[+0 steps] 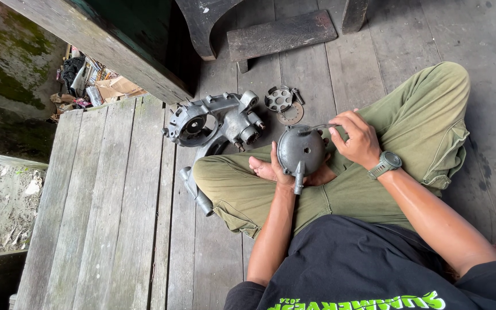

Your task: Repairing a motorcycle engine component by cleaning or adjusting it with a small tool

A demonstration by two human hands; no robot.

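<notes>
We sit cross-legged on the plank floor (pixel 116 218), left hand (pixel 281 170) cradling the round grey housing (pixel 301 150) over our lap, right hand (pixel 358 138) fingers pinching a thin tool at its rim; the engine casing (pixel 213 119) and clutch plate (pixel 280 99) lie removed beside us, reassembly not begun.

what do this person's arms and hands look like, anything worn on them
Both arms are bare from the short black sleeves down, with no gloves on either hand. The left hand has nothing on it or its wrist. The right hand has a dark green wristwatch with a round face and a matching strap.
</notes>
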